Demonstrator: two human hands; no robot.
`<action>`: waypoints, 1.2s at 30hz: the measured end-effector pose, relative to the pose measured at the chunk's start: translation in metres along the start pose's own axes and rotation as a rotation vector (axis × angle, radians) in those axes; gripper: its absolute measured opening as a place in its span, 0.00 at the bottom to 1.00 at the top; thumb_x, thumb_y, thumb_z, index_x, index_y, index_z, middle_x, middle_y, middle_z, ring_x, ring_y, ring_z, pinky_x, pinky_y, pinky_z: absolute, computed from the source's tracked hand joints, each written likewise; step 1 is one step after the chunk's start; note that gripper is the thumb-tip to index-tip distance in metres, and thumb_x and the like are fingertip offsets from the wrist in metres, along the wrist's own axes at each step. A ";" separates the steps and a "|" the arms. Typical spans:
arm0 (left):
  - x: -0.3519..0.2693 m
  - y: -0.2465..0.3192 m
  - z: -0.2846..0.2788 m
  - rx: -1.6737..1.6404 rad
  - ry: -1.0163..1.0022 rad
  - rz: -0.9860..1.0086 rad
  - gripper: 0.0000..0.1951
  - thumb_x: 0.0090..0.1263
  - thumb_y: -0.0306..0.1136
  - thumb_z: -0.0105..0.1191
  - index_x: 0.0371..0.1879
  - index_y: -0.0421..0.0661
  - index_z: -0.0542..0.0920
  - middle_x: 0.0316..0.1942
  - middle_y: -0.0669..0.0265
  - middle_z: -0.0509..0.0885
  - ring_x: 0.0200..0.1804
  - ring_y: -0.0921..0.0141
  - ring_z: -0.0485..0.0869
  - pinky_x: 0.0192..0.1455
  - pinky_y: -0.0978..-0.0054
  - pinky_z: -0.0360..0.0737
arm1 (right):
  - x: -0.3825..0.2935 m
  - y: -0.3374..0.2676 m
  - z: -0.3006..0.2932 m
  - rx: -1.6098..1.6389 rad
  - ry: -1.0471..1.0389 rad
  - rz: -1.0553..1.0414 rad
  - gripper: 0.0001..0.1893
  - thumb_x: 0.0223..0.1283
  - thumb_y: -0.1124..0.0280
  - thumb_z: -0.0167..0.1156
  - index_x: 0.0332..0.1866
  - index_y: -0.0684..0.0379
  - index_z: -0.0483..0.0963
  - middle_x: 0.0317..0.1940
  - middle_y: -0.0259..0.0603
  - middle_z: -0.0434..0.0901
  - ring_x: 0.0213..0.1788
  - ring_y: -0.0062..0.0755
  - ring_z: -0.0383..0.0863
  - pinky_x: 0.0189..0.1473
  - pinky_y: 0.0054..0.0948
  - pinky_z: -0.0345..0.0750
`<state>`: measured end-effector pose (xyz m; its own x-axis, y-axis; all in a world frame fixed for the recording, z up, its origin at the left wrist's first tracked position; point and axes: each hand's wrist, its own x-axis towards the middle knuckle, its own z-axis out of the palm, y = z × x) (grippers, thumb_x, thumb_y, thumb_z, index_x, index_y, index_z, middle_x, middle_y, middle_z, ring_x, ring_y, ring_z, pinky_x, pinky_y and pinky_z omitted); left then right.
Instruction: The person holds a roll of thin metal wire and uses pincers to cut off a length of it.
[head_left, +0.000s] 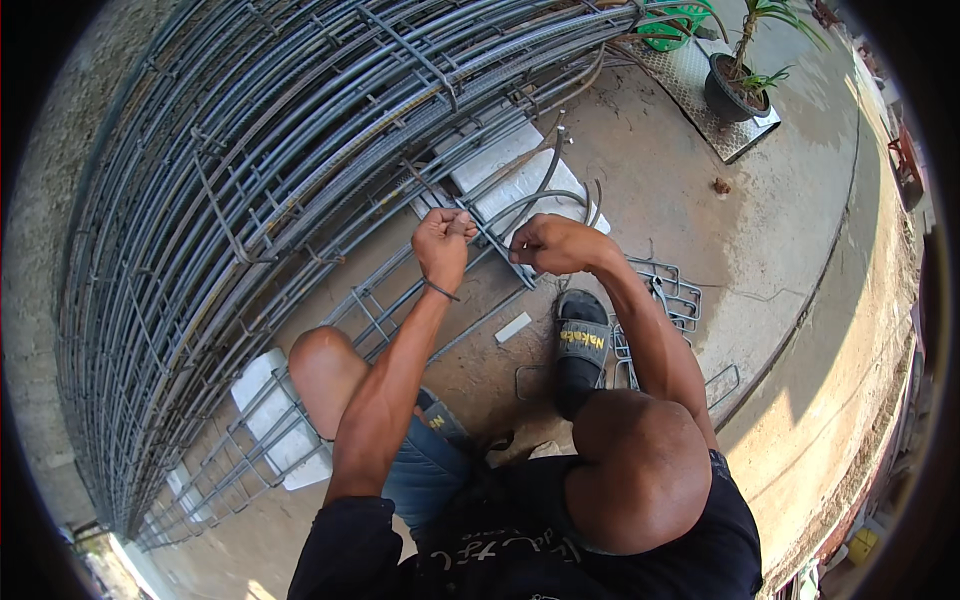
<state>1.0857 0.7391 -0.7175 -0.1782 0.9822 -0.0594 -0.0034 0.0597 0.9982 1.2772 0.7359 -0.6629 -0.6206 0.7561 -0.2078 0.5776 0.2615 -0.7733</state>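
My left hand is curled with thumb against fingers, just beside the upper end of a steel stirrup on a rebar cage. Whether a thin wire lies in that grip is too small to make out. Close to the same stirrup, on its right side, my right hand bends down with its fingertips drawn together. Its fingers partly hide the bars, so I cannot tell if they hold anything. Long bars of the cage pass under both hands and over a white block. Bent bar ends stick out beyond it.
A tall stack of rebar cages fills the left. Loose stirrups lie right of my sandalled foot. Another white block supports the cage near my left knee. A potted plant stands on a metal plate.
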 end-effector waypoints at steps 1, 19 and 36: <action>0.002 -0.001 -0.003 0.013 -0.038 0.002 0.03 0.67 0.23 0.55 0.31 0.36 0.79 0.25 0.64 0.83 0.26 0.76 0.81 0.32 0.81 0.80 | -0.004 -0.004 0.008 0.056 0.005 -0.031 0.10 0.55 0.71 0.56 0.37 0.64 0.80 0.24 0.45 0.81 0.26 0.35 0.79 0.33 0.33 0.74; 0.071 0.028 0.039 0.938 -0.631 0.231 0.05 0.53 0.30 0.61 0.23 0.41 0.83 0.19 0.56 0.82 0.25 0.63 0.83 0.34 0.67 0.77 | 0.050 -0.029 0.130 0.118 0.497 -0.128 0.07 0.58 0.74 0.53 0.32 0.69 0.71 0.22 0.64 0.75 0.28 0.67 0.76 0.31 0.54 0.72; 0.084 0.021 0.059 1.142 -0.762 0.164 0.06 0.55 0.27 0.60 0.23 0.37 0.81 0.15 0.58 0.82 0.16 0.68 0.83 0.24 0.72 0.80 | 0.083 -0.023 0.127 0.000 0.490 -0.279 0.06 0.48 0.74 0.57 0.25 0.67 0.72 0.24 0.57 0.77 0.29 0.59 0.78 0.30 0.48 0.74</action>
<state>1.1288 0.8333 -0.7018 0.4797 0.8239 -0.3018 0.8313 -0.3168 0.4567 1.1451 0.7169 -0.7387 -0.4312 0.8485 0.3068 0.4265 0.4914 -0.7594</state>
